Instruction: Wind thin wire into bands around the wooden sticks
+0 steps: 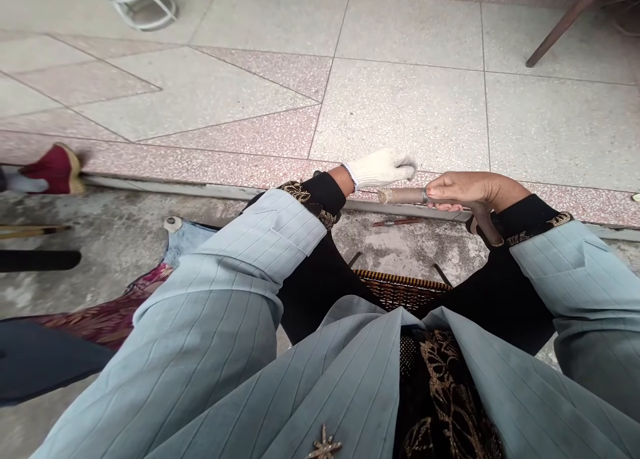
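The right hand (463, 189) is clenched around a grey-brown curved tool (403, 196). The straight section points toward the left hand and carries a metal ring beside the fingers; the bent section extends below the palm toward the right cuff. The left hand (383, 168) wears a white knitted glove, with the fingers curled, near the free end of the tool; whether it grips anything cannot be determined.

A thin reddish rod (397, 223) lies on the ground below the tool. A woven wicker item (407, 289) is located between the black-clad legs. At left are a person's red shoe (56, 171), a yellowish stick (30, 231), a black bar (40, 260), denim cloth (187, 240), maroon patterned cloth (107, 312) and a dark blue panel (45, 360). A white stool (145, 7) stands at upper left; a slanted wooden leg (567, 24) is at upper right.

The near ground (120, 215) is rough, stained concrete. Beyond a narrow edge, the speckled floor (400, 112) consists of pale and pink panels divided by dark lines, with angular shapes at left.
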